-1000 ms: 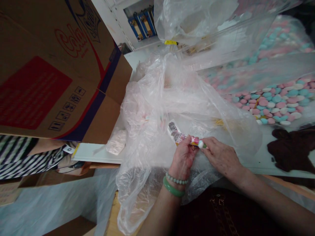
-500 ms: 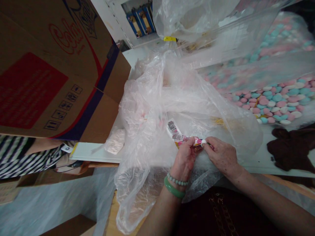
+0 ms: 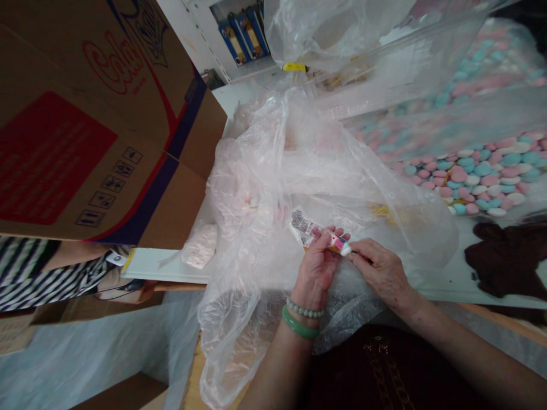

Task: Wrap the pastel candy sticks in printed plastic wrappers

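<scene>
My left hand (image 3: 315, 267), with a green bangle and a bead bracelet on the wrist, grips a small printed packet (image 3: 308, 231) with a barcode and pink markings. My right hand (image 3: 380, 270) pinches a small white candy (image 3: 345, 249) at the packet's open end. Both hands work over a large crumpled clear plastic bag (image 3: 294, 171) that lies on the white table (image 3: 444, 279).
A big cardboard box (image 3: 98, 119) with red print stands at the left. A person in a striped sleeve (image 3: 38, 273) is below it. A heap of pink, blue and white candies (image 3: 478, 176) lies under clear plastic at the right. A dark brown cloth (image 3: 508, 259) lies at the right edge.
The hands stay together at the packet's end; the white candy has shifted slightly left toward the packet, and the left fingers have re-gripped over it.
</scene>
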`<state>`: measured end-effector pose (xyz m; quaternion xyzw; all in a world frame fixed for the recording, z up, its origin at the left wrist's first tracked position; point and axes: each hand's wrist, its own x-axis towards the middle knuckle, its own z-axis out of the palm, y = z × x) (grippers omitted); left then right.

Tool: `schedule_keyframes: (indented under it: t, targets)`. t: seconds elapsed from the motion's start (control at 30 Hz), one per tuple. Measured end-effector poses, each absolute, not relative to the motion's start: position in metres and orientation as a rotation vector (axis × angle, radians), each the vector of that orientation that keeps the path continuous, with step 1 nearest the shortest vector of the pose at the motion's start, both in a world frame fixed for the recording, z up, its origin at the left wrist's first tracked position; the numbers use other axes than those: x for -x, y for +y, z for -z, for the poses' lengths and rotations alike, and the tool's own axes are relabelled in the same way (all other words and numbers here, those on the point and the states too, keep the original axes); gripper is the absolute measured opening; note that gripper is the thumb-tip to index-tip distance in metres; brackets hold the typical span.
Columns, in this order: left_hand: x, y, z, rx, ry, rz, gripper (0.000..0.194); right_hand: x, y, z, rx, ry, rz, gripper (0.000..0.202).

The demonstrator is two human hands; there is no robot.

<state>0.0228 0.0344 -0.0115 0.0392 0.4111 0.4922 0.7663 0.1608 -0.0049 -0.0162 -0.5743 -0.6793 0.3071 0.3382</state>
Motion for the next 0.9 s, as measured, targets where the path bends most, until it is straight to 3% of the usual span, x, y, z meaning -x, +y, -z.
schedule_keyframes:
  t: [0.43, 0.73, 0.9]
  targets:
    - [-0.038, 0.026, 0.013, -0.27, 0.779, -1.097, 0.026, -0.159, -0.007, 0.019, 1.425, -1.614, -0.725, 0.015]
    - [-0.027, 0.029, 0.024, -0.331, 0.941, -0.933, 0.031, -0.165, 0.012, 0.017, 1.54, -0.806, -1.482, 0.02]
    - [-0.029, 0.03, 0.016, -0.417, 1.013, -0.901, 0.031, -0.169, 0.012, 0.014, 1.509, -0.574, -1.706, 0.025]
